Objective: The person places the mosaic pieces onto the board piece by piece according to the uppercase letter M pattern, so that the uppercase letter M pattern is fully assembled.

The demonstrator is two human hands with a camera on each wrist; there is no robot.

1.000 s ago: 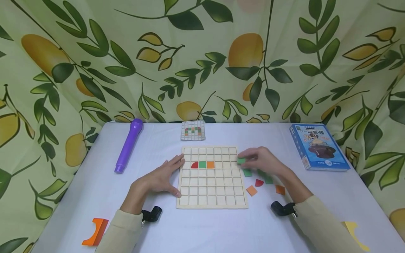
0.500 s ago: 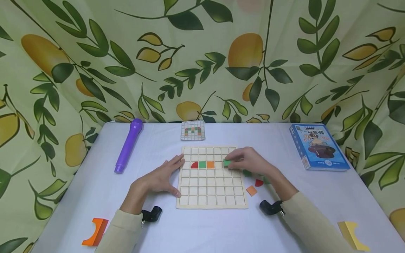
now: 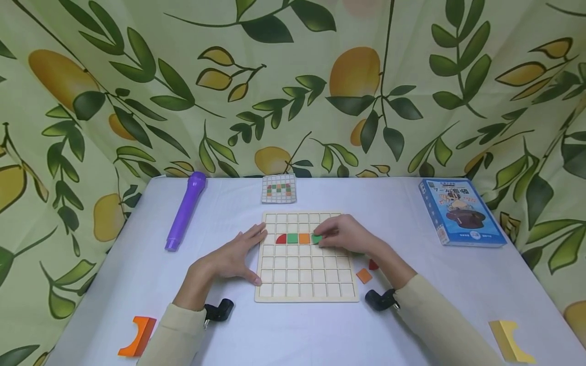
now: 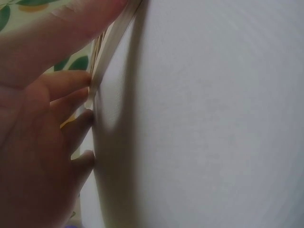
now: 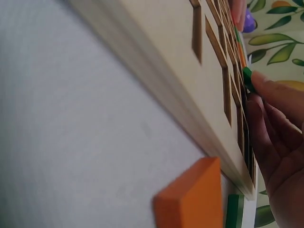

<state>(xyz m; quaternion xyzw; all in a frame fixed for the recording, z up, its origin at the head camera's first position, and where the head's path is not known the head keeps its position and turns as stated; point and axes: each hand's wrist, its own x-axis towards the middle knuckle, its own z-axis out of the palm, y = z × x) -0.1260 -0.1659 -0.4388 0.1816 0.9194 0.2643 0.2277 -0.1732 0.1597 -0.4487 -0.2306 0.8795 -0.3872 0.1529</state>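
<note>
A wooden grid board [image 3: 305, 277] lies in the middle of the table. One of its upper rows holds a red quarter-round tile [image 3: 281, 239], a green square tile [image 3: 293, 238] and an orange square tile [image 3: 304, 238]. Just right of these, my right hand [image 3: 345, 234] pinches another green tile [image 3: 316, 239] between thumb and fingers. In the right wrist view that green tile [image 5: 248, 79] is tilted at the board's surface. My left hand [image 3: 231, 256] rests with spread fingers along the board's left edge; the left wrist view shows its fingertips touching the board's side.
Loose tiles lie right of the board, among them an orange square [image 3: 363, 276] and a partly hidden red piece [image 3: 373, 265]. A small pattern card [image 3: 279, 188] is behind the board. Around stand a purple microphone-like stick [image 3: 185, 211], a blue box [image 3: 462, 212], an orange block [image 3: 138, 336] and a yellow block [image 3: 510, 341].
My right hand has carried the green tile leftward from beside the board's right edge to the cell beside the orange tile. The left hand stays in place.
</note>
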